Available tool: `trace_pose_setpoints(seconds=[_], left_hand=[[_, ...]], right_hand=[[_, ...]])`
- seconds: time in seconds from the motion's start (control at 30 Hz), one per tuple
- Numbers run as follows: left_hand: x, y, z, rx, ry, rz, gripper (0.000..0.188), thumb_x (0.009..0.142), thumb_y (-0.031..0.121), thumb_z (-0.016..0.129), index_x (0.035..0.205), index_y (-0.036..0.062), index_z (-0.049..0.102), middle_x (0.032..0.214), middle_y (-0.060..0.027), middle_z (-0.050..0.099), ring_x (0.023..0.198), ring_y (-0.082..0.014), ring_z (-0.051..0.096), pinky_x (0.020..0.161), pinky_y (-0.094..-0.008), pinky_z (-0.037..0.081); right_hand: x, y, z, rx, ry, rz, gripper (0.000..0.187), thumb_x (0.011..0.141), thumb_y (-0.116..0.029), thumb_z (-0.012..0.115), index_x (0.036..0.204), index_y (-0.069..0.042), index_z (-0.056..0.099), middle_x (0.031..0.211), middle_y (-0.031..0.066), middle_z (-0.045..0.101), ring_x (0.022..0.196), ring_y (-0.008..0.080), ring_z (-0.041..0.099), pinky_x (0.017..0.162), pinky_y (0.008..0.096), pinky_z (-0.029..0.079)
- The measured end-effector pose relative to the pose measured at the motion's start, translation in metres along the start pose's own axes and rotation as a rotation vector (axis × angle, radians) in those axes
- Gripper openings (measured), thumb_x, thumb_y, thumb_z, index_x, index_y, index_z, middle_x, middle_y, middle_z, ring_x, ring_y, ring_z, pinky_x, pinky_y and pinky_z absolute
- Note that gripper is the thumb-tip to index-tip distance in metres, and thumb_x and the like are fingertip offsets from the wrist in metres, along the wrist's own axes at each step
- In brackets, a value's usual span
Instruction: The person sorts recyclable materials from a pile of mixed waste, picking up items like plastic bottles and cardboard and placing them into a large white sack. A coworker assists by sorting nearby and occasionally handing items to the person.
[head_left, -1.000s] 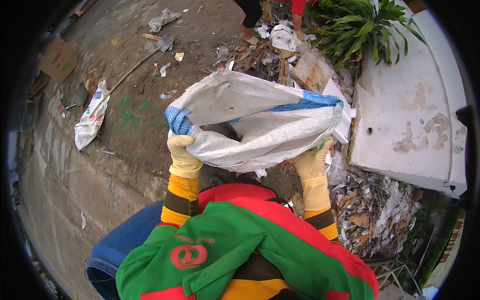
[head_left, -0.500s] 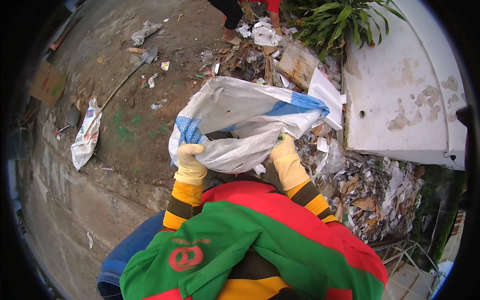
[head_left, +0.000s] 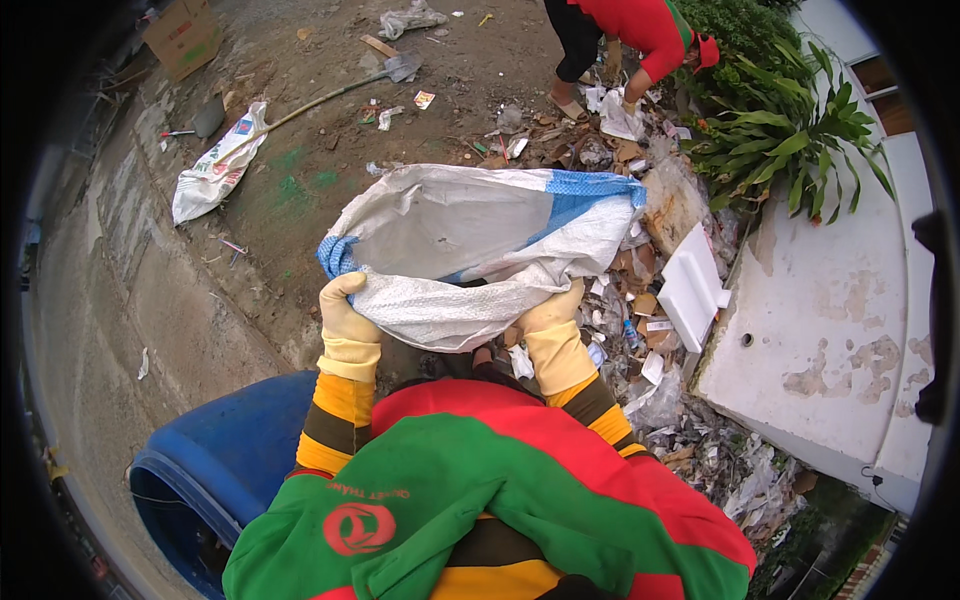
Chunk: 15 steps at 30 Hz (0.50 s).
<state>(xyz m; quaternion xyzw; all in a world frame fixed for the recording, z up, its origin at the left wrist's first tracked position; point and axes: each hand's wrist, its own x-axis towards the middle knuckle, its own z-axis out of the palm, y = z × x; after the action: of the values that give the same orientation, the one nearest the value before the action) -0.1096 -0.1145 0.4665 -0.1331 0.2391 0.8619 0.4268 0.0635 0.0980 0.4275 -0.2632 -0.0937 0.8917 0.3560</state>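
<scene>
A white woven sack [head_left: 450, 225] with blue bands hangs in front of me, its wide mouth facing up. My left hand [head_left: 346, 312], in a cream glove, grips the near rim at its left, beside a bunched blue patch. On the right, my right hand [head_left: 552, 320], gloved alike, is closed on the near rim, its fingertips partly hidden by the folded edge. Pale inner walls show in the sack; its bottom is hidden.
Mixed litter [head_left: 640, 290] lies along a peeling white wall [head_left: 800, 330], with a white foam slab [head_left: 692, 285] on it. A co-worker [head_left: 640, 40] bends at the far right by a leafy plant [head_left: 780, 140]. A blue barrel [head_left: 220, 440] lies near left; a shovel [head_left: 403, 68] lies beyond.
My view has turned to the right's far side, bringing more of the co-worker and barrel in. The sack's mouth is spread somewhat flatter, and both hands keep their hold on its rim.
</scene>
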Motion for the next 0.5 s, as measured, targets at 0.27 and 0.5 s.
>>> trace_pose_setpoints(seconds=[0.27, 0.5], left_hand=[[0.022, 0.051, 0.039, -0.009, -0.114, 0.195, 0.038, 0.07, 0.009, 0.057, 0.102, -0.01, 0.061, 0.102, -0.0257, 0.066, 0.095, -0.0411, 0.064, 0.096, -0.0494, 0.048], [0.036, 0.063, 0.024, -0.051, -0.075, 0.352, 0.044, 0.07, 0.011, 0.057, 0.108, -0.0117, 0.06, 0.109, -0.0262, 0.065, 0.102, -0.0405, 0.062, 0.1, -0.0478, 0.046]], right_hand=[[0.087, 0.002, 0.107, 0.068, -0.281, 0.119, 0.062, 0.087, -0.052, 0.053, 0.135, -0.014, 0.048, 0.135, 0.0128, 0.05, 0.125, 0.0365, 0.045, 0.106, 0.0554, 0.035], [0.122, 0.036, 0.149, 0.017, -0.322, 0.149, 0.064, 0.088, -0.056, 0.051, 0.137, -0.016, 0.044, 0.137, 0.0118, 0.047, 0.125, 0.0353, 0.045, 0.106, 0.0557, 0.034]])
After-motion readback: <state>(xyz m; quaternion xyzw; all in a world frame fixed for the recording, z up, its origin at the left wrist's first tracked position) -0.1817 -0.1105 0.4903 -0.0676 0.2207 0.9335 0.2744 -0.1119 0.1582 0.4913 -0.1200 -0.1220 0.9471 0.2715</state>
